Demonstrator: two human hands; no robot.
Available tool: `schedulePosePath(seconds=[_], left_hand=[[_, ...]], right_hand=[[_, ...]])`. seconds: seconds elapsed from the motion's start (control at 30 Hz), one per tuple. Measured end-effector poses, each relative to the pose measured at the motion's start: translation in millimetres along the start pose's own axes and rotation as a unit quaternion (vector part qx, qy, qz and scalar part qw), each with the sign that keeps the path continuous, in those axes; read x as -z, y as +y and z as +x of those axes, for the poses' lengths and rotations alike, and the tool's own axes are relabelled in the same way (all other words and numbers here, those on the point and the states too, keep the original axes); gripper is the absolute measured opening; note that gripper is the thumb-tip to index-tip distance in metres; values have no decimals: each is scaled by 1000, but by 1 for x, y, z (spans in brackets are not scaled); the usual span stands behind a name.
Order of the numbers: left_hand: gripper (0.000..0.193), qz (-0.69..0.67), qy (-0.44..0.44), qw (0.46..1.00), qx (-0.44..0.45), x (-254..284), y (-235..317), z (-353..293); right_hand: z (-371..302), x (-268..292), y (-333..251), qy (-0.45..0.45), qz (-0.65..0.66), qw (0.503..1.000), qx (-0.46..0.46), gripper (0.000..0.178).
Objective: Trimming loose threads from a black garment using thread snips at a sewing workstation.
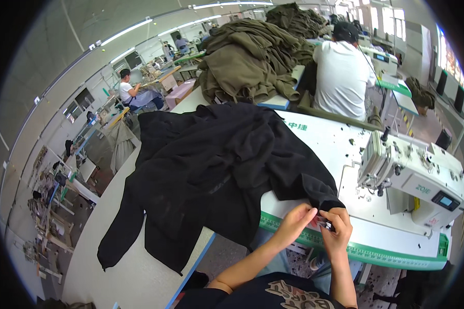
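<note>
1. A narrow pinch is formed by the left hand (295, 222), its thumb and fingertips being closed at the edge of the black garment (211, 170).
2. The fingers of the right hand (337, 226) are curled in just beside it, close under the same edge, and a small metallic item (323, 223) is held in them; what it is cannot be told, as it is largely covered by the fingers.
3. The two hands are held near each other, with their fingertips almost meeting below a narrow, folded end of the cloth (319, 189).
4. The black garment is spread in loose folds across two surfaces: the white machine table (325, 149) on the right and a pale side table (113, 288) on the left, along whose edge a blue strip (193, 269) is seen.
5. A long sleeve-like part of it is laid toward the lower left, and the gap between the tables is partly covered by its lower portion.
6. The front edge of the machine table is lined by a green ruler strip (381, 256), above which the hands are placed.
7. A white sewing machine (412, 177) is mounted to the right of the hands, well apart from them; dark scraps (348, 157) are scattered beside it.
8. Beyond the garment, olive cloth (252, 56) is heaped high, and next to it a co-worker in a white shirt (340, 77) is seen from behind.
</note>
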State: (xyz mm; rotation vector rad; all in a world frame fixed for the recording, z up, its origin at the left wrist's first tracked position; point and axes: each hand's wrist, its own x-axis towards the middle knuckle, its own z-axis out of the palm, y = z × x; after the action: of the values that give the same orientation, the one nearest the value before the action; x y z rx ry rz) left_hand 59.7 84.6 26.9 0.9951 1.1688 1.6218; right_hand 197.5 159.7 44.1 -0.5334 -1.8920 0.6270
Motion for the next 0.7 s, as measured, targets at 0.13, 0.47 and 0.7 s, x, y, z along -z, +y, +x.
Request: schedulePosePath(seconds=[0.13, 0.47, 0.7], left_hand=[[12, 15, 32, 999, 40, -6, 12, 3], [17, 5, 17, 999, 31, -32, 22, 2], [16, 9, 30, 998, 52, -49, 28, -4]], right_hand=[[-3, 7, 8, -17, -9, 998, 52, 44], [-12, 31, 28, 51, -86, 981, 166, 26], [-23, 40, 31, 94, -94, 974, 186, 23]])
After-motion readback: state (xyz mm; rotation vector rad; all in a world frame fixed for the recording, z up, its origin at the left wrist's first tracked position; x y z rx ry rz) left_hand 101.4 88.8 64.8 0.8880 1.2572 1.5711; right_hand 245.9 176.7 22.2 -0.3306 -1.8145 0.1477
